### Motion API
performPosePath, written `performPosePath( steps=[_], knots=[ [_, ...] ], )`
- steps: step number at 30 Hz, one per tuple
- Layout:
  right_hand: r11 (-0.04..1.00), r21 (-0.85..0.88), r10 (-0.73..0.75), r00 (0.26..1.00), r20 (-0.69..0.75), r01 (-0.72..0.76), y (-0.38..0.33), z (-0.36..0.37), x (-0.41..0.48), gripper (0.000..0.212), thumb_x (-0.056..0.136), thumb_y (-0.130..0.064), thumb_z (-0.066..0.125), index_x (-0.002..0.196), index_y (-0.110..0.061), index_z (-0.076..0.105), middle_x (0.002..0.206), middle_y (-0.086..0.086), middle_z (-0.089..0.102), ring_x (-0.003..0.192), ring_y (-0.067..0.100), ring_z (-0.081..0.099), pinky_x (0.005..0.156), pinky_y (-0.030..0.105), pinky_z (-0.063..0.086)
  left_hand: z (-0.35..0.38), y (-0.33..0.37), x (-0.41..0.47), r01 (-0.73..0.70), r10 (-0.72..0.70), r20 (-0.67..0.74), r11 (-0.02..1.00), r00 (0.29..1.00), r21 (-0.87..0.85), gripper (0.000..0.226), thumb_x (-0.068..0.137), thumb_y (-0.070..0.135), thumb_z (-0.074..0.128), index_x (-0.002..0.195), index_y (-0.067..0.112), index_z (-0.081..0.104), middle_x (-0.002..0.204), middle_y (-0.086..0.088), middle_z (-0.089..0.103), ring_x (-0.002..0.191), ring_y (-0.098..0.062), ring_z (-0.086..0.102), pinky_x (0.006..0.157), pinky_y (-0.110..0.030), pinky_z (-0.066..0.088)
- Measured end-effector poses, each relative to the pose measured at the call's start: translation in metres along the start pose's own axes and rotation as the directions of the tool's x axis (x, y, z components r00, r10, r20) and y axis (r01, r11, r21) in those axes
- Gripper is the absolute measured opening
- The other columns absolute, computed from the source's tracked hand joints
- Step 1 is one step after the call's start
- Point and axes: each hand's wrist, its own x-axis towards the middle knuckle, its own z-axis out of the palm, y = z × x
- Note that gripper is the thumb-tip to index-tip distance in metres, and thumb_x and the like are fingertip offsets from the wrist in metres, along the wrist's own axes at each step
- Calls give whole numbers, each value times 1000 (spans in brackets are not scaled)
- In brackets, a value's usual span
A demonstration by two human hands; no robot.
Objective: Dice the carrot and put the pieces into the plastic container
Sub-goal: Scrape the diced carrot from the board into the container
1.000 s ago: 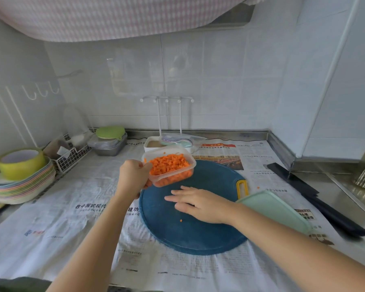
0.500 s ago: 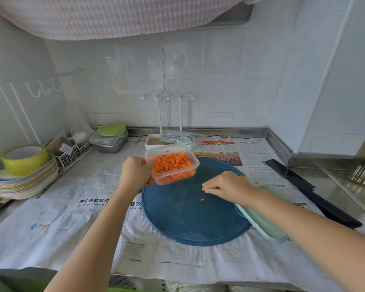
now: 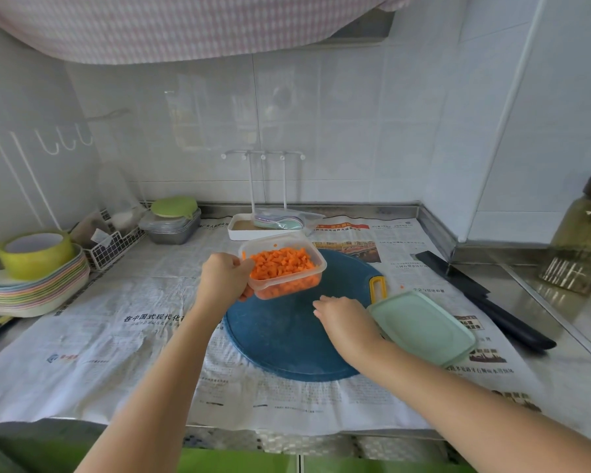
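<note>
My left hand point(image 3: 224, 281) grips the left end of a clear plastic container point(image 3: 307, 256), held slightly tilted just above the far edge of the round blue cutting board point(image 3: 280, 349). Diced carrot point(image 3: 280, 266) fills the container. My right hand point(image 3: 345, 319) lies palm down on the board's right part, fingers pointing left with their tips on the surface. Whatever is beneath that hand is hidden. One small carrot bit point(image 3: 402, 287) lies on the newspaper right of the board's yellow handle point(image 3: 377, 288).
A mint-green lid point(image 3: 423, 326) lies against the board's right edge. A dark knife point(image 3: 485, 298) rests further right. A white tray point(image 3: 243, 230) stands behind the board, stacked plates and a green bowl point(image 3: 35, 257) at far left, a glass jar point(image 3: 580, 233) at far right.
My right hand has slid back left over the spot where a loose carrot bit lay on the board, and that bit is no longer visible. The container has stayed in my left hand.
</note>
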Motion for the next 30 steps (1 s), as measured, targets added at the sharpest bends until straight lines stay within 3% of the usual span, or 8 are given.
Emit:
performPosePath(
  steps=[2,5,8,12,18,23,27,30],
  knots=[
    [999,-47,-23,1000,-6,22,1,1,-3,23,96,3,40,99,-7,60,100,6,61,100,26,59,67,27,40,0,0,-1,3,-3,1,1000,1000,-4,32,92,13,51,78,-12,64,56,-14,65,38,-14,55,41,-21,49],
    [994,-67,-86,996,2,86,2,-3,-6,32,92,10,44,114,-4,63,112,12,64,106,29,60,85,35,49,-1,1,-2,6,-6,2,1000,1000,-1,32,93,14,51,79,-12,64,53,-11,64,34,-10,53,39,-18,46],
    [996,5,-93,995,30,93,4,-7,-4,27,88,11,47,104,0,66,99,12,64,101,29,61,72,32,47,-1,3,-4,7,-7,-1,1000,1000,5,33,93,15,51,79,-12,64,53,-11,64,33,-9,53,38,-17,44],
    [984,180,-12,999,34,6,10,-20,-1,27,89,0,52,107,-5,72,110,10,69,101,26,64,88,35,51,-2,3,-8,9,-9,-10,1000,1000,10,32,92,14,52,79,-13,64,51,-11,63,31,-9,51,37,-17,42],
    [819,574,220,909,-354,25,24,-84,1,16,84,-4,66,92,-11,78,90,2,75,78,12,66,82,29,54,-4,4,-14,-7,7,13,1000,1000,11,29,91,11,52,78,-13,63,48,-10,60,28,-7,49,34,-15,40],
    [851,515,28,971,-237,102,8,-106,19,20,91,-5,62,105,-10,74,110,2,71,102,13,65,92,21,46,0,9,-18,-41,39,60,998,997,36,29,90,10,52,72,-9,62,42,-5,59,29,-9,50,37,-15,42],
    [812,579,96,960,-262,77,17,-105,22,7,78,-9,77,84,-13,76,82,-3,72,72,4,62,71,19,46,-1,9,-18,-48,46,52,999,998,22,31,90,11,53,78,-15,63,47,-9,61,29,-9,49,36,-15,42],
    [819,570,137,942,-307,67,26,-100,20,18,75,-28,81,70,-16,69,65,-7,64,58,3,53,58,22,42,-3,5,-16,-38,36,45,999,998,28,31,91,11,53,74,-13,63,46,-9,61,29,-10,50,36,-17,43]
  ],
)
